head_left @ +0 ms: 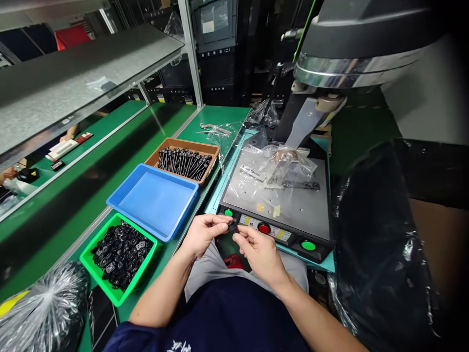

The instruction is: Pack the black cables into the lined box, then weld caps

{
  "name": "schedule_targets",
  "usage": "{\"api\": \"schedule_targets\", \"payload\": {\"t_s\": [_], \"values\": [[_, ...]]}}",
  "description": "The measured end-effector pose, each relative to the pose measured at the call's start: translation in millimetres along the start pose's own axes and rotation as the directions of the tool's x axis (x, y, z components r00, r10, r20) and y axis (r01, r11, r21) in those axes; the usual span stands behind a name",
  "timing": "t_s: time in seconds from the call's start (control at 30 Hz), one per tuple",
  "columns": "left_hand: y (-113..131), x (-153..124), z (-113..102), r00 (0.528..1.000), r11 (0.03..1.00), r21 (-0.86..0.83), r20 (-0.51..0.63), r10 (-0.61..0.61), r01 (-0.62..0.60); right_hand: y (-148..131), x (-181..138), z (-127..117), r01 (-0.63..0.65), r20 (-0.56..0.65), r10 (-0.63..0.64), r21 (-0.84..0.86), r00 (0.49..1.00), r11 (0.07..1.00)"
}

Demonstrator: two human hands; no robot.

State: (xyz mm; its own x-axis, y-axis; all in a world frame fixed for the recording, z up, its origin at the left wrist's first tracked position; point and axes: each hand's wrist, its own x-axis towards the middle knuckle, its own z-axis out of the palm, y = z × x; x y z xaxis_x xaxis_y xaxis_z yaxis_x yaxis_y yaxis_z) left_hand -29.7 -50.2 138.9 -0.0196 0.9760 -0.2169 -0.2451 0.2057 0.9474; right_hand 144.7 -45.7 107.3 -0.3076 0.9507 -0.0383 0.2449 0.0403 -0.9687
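My left hand (205, 233) and my right hand (258, 252) meet in front of me, just below the machine's button panel. Both pinch one small black plastic part (232, 226) between their fingertips. A green tray (95, 273) full of similar small black parts sits at my lower left. A brown tray (210, 148) farther back holds several long black parts.
An empty blue tray (154, 199) lies between the green and brown trays on the green bench. The press machine (289, 195) has a grey plate with plastic film and metal fixtures, plus green and red buttons. A black bag-lined box (381, 254) stands at right. A metal shelf overhangs the left.
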Motion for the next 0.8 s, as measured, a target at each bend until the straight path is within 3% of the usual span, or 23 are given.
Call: {"api": "schedule_targets", "payload": {"t_s": [0.1,0.23,0.33,0.5,0.63,0.73,0.8], "values": [[-6,6,1,0.995,0.984,-0.146,0.0,-0.102,0.101,-3,1,-2,0.056,-0.014,-0.057,-0.043,0.998,0.998],[-11,8,5,0.985,0.964,-0.209,-0.01,-0.17,0.165,0,4,-1,-0.078,0.064,0.07,0.125,0.995,0.989],[-14,9,7,0.993,0.987,-0.121,-0.041,-0.115,0.109,8,6,2,-0.144,0.077,0.129,0.244,0.989,0.959],[-22,13,17,0.999,0.994,0.108,-0.019,0.033,-0.03,16,6,5,-0.145,0.053,0.135,0.419,0.989,0.896],[-36,21,32,0.998,0.983,0.176,0.011,0.056,-0.057,25,-1,-8,-0.155,0.047,0.15,0.452,0.988,0.878],[-53,33,40,0.999,0.992,0.122,-0.039,-0.031,0.036,42,-2,-38,-0.149,-0.081,0.209,0.464,0.975,0.873],[-65,43,45,0.987,0.988,0.027,-0.064,-0.15,0.152,56,7,-68,-0.074,-0.309,0.242,0.469,0.92,0.88]]}}
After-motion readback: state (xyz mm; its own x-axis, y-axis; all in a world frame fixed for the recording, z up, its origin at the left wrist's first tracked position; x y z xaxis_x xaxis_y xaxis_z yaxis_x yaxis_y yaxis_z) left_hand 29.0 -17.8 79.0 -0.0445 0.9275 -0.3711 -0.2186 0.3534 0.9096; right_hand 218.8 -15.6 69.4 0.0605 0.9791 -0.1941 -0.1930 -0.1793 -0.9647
